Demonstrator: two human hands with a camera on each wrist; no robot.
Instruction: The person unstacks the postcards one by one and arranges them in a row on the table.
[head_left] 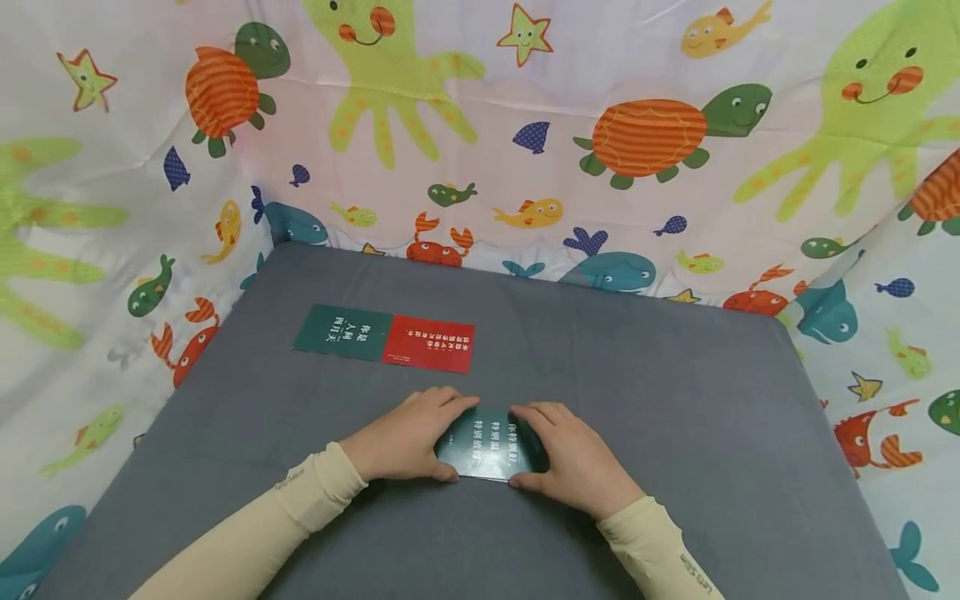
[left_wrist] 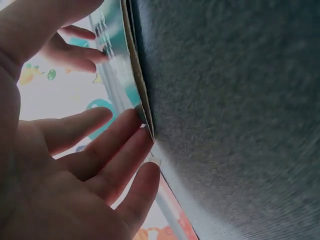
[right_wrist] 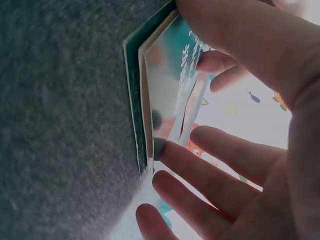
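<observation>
The head camera looks forward and down from above a grey fabric-covered table [head_left: 697, 417], towards a white sea-animal-print curtain [head_left: 465, 92]. Each wrist camera sits close in, turned sideways and low, peering past the left hand [left_wrist: 70, 175] or right hand [right_wrist: 280, 185]. All three views share the glossy dark-green, white-lettered rectangular card [head_left: 491, 433].
</observation>
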